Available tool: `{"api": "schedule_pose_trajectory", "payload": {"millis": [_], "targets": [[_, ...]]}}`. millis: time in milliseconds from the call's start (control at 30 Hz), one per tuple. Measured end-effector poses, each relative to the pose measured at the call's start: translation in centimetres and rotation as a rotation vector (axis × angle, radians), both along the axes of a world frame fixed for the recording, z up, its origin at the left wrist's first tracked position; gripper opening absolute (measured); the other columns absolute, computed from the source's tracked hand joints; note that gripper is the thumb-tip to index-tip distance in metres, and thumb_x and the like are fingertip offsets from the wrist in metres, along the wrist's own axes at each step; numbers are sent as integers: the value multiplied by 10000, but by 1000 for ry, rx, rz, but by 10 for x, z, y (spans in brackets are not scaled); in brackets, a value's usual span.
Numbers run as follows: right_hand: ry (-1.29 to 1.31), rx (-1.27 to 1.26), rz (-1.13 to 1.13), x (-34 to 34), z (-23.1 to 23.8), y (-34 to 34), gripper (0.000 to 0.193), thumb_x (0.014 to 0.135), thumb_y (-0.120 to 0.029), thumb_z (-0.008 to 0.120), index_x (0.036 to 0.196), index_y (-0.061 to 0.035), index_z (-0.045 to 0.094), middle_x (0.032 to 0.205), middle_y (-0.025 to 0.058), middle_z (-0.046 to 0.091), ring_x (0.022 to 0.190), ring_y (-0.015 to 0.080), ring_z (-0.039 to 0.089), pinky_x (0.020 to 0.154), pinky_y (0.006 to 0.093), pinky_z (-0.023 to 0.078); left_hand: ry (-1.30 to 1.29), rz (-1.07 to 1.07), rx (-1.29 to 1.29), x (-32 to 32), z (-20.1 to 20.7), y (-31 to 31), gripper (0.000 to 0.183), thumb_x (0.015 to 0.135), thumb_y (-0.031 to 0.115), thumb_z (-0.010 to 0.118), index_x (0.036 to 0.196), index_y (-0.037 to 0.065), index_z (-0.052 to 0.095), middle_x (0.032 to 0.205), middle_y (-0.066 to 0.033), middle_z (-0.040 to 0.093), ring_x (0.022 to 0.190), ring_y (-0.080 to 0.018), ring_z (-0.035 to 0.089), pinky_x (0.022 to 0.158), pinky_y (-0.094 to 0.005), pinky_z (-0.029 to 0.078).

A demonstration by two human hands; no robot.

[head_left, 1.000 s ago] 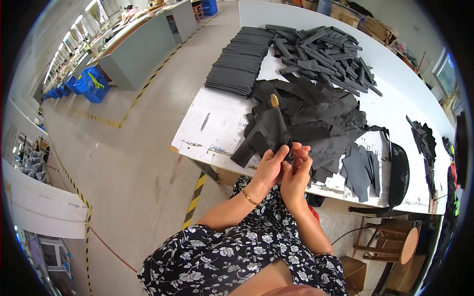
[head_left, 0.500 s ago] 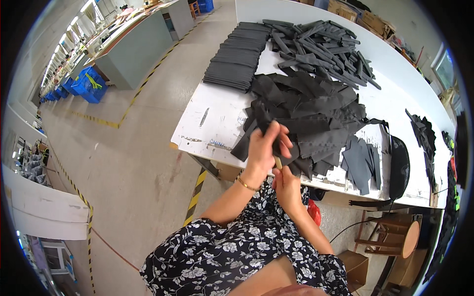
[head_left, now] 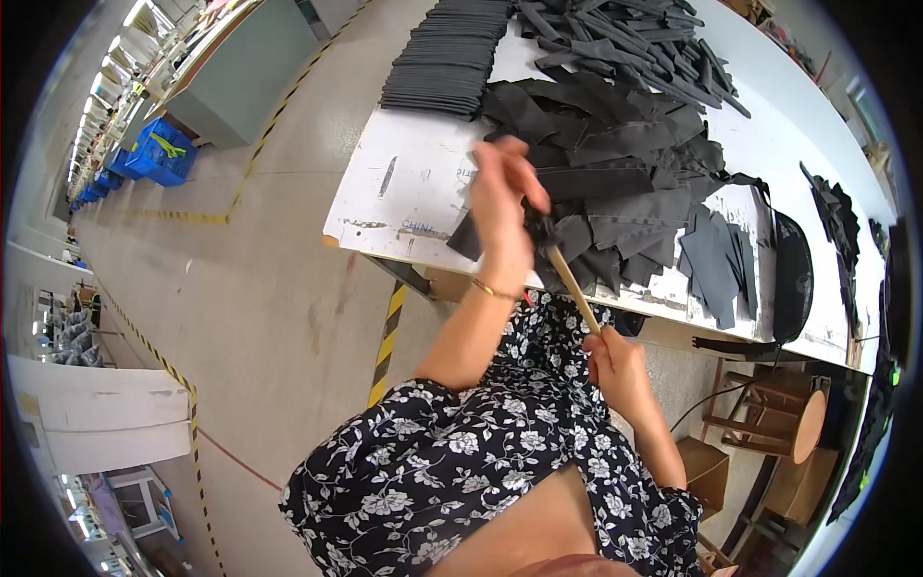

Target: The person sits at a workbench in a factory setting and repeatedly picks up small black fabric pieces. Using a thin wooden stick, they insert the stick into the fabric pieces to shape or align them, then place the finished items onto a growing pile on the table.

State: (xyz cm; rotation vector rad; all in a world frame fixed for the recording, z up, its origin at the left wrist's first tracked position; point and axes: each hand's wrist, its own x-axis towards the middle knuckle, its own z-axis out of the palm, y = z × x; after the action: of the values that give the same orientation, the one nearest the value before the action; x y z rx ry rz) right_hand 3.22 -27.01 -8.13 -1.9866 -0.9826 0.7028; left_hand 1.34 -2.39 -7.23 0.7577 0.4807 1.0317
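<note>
Two hands at a wooden stick and dark fabric, front edge of the table

The left forearm reaches forward across the front edge of the table (head_left: 370,192), a bracelet (head_left: 497,289) at its wrist. The left hand (head_left: 505,197), raised with fingers bent, is motion-blurred beside a bunched black fabric piece (head_left: 541,229); whether it grips the fabric cannot be told. The right hand (head_left: 618,365), nearer the body and outside the front edge, is closed around the lower end of the wooden stick (head_left: 574,288). The stick slants up and leftward over that edge, its upper end meeting the bunched fabric. A heap of dark fabric strips (head_left: 635,192) lies just beyond. White tabletop shows between heap and left edge, with floor (head_left: 274,260) extending farther left. At right, a stool (head_left: 808,428) stands below the table's front edge, well apart from the right hand.
</note>
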Motion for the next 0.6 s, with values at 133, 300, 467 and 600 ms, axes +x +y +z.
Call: {"api": "schedule_pose_trajectory", "payload": {"millis": [133, 300, 467, 600], "targets": [[31, 10, -59, 16, 10, 13, 253, 993, -149, 489, 819, 12, 577, 522, 70, 554, 447, 139, 529, 440, 295, 390, -316, -223, -246, -10, -5, -5, 682, 958, 648, 321, 1090, 21, 555, 893, -103, 632, 815, -262, 654, 787, -391, 543], [99, 22, -45, 17, -8, 32, 245, 989, -154, 497, 833, 14, 582, 529, 81, 558, 449, 145, 530, 443, 307, 402, 18, -613, 135, -15, -33, -68, 464, 982, 463, 491, 1075, 15, 561, 719, -77, 608, 652, -195, 646, 577, -314, 516], [-345, 62, -23, -12, -44, 27, 135, 934, -66, 564, 847, 0, 485, 599, 228, 573, 540, 391, 597, 481, 457, 453, -178, -332, -178, -10, -30, -36, 309, 974, 397, 554, 884, 101, 541, 487, 61, 343, 366, -50, 329, 362, -221, 280], [-416, 139, 38, -12, -49, 15, 173, 965, -108, 534, 827, -12, 490, 545, 169, 558, 452, 324, 576, 415, 395, 422, -218, -300, -176, -14, -21, -35, 289, 983, 395, 535, 915, 114, 540, 488, 75, 310, 364, -35, 279, 368, -211, 242]]}}
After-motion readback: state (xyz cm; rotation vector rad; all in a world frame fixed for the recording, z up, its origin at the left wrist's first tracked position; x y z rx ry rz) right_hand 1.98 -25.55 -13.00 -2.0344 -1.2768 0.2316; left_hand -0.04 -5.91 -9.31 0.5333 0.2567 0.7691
